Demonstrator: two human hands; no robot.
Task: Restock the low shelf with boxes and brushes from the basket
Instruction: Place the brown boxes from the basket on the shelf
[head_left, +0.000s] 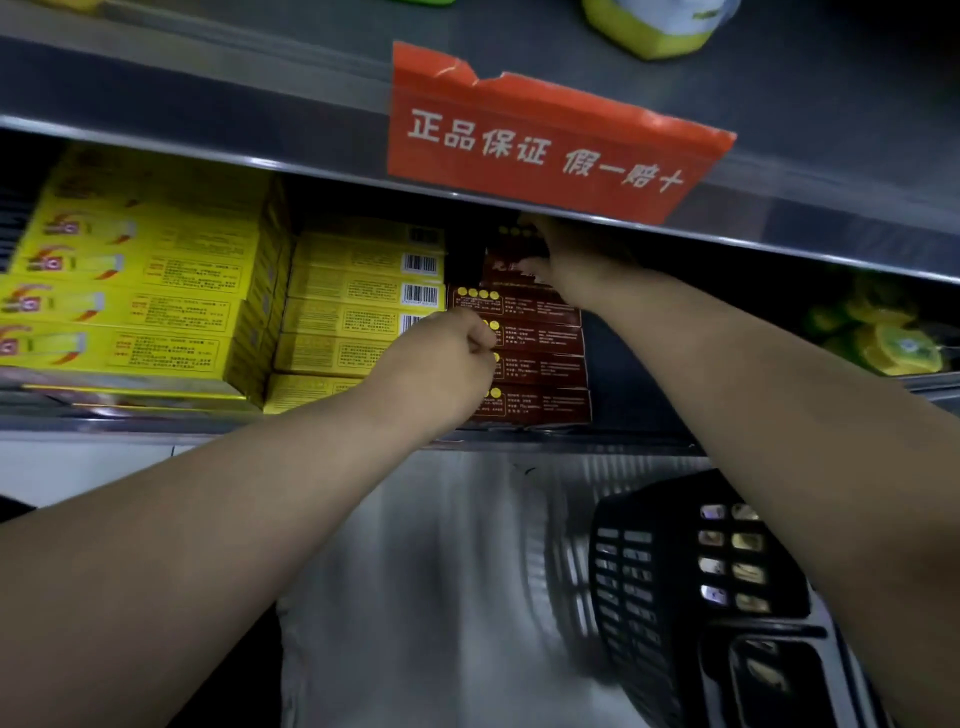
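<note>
A low shelf (104, 423) holds two stacks of yellow boxes (140, 291) on the left, with a stack of dark red boxes (540, 364) just beside them. The left hand (447, 358) sits at the red stack's left end with its fingers curled. I cannot tell whether it grips anything. The right hand (561, 265) holds the top red box (506, 273), thumb on its face and fingers over its far edge, under an orange sign (540, 140). A black basket (649, 597) sits below right.
</note>
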